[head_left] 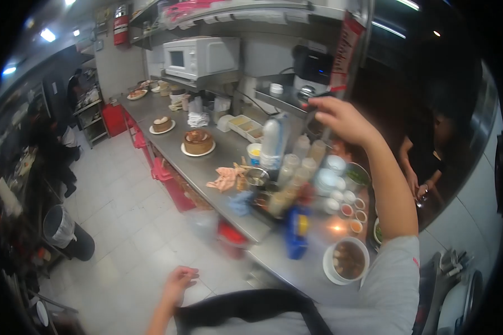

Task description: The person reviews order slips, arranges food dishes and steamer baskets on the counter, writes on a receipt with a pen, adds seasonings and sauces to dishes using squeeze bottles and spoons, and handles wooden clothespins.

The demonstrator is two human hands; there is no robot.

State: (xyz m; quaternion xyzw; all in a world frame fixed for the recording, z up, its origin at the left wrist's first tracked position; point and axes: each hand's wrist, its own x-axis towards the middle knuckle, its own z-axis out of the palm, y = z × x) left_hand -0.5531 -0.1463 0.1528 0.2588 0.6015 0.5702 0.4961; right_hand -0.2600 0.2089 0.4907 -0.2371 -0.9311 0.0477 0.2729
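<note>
My right hand [343,120] is raised at a steel shelf [274,99], its fingers stretched out and holding nothing. Just past its fingertips, a shiny metal dome like a counter bell [307,91] sits on that shelf; whether they touch is unclear. My left hand [179,279] hangs low over the floor, loosely open with nothing in it. Below my right forearm stands a white bowl of brown soup with pale pieces [350,259]. Small cups of sauce [347,210] cluster behind the bowl, beside several squeeze bottles [302,146] and a blue package [298,231].
Bamboo steamers [198,142] on plates and a crumpled pink cloth [224,178] lie along the steel counter [167,142]. A microwave [198,57] stands above. Trash bin [70,234] at left. Other people [425,151] stand across the counter and at far left.
</note>
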